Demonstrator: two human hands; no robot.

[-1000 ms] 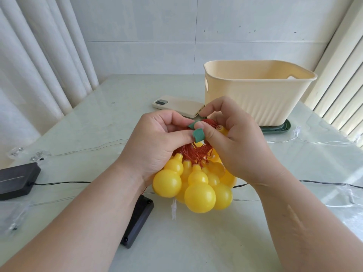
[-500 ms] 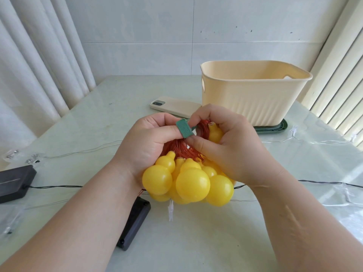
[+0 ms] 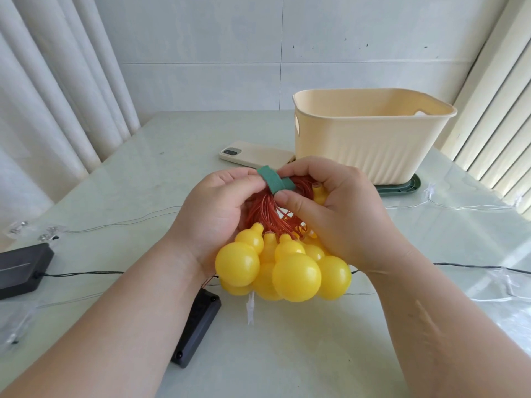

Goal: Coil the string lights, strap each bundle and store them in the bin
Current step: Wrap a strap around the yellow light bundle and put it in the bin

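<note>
Centre frame: left hand (image 3: pixel 215 215) grips the string lights (image 3: pixel 287 271) so the coil cannot spring loose — right hand (image 3: pixel 342 214) fingers (image 3: pixel 288 198) pinch the green strap (image 3: pixel 273 180) to wrap it

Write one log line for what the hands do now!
step: strapping | left hand: grips red wire coil | right hand: pinches green strap | bin: behind hands
</note>
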